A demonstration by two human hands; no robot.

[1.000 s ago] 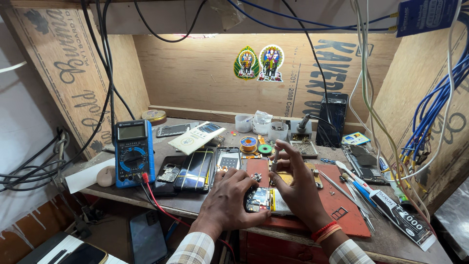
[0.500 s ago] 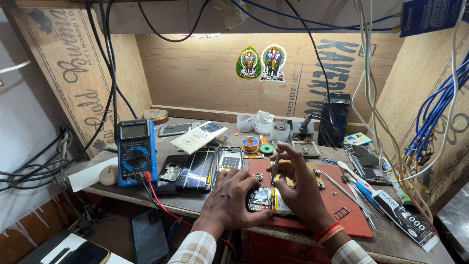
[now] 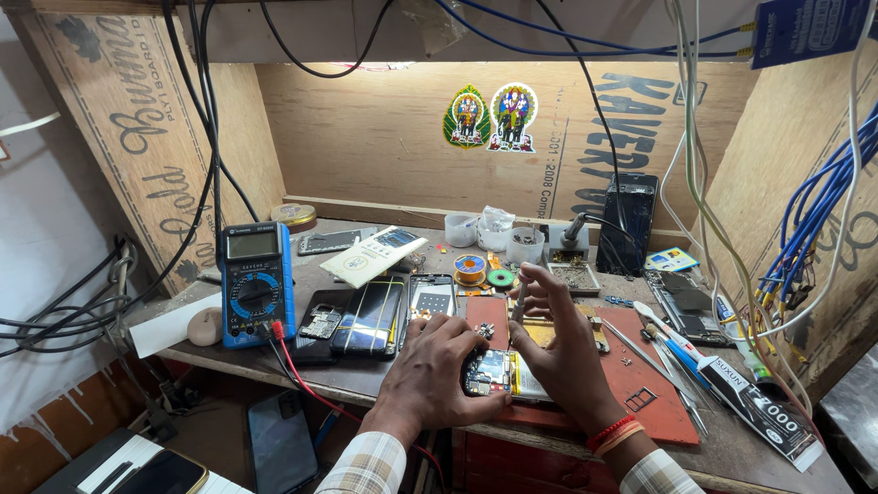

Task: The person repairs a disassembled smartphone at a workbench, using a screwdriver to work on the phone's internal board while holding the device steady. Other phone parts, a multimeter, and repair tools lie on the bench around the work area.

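Plywood walls box in a cluttered grey workbench (image 3: pixel 302 370), and near the middle of its front edge an opened phone with a bare green circuit board (image 3: pixel 494 373) lies on a red rubber mat (image 3: pixel 663 375). Fingers of the left hand (image 3: pixel 437 370) are bent and slightly spread, pressing down on the phone's left end, while the right hand (image 3: pixel 560 346) rests against its right end with thumb and forefinger pinched together on a thin metal tool (image 3: pixel 519 302) held upright. Farther left, a blue multimeter (image 3: pixel 257 284) stands at the bench's left edge beside a row of dark phones (image 3: pixel 370 316).
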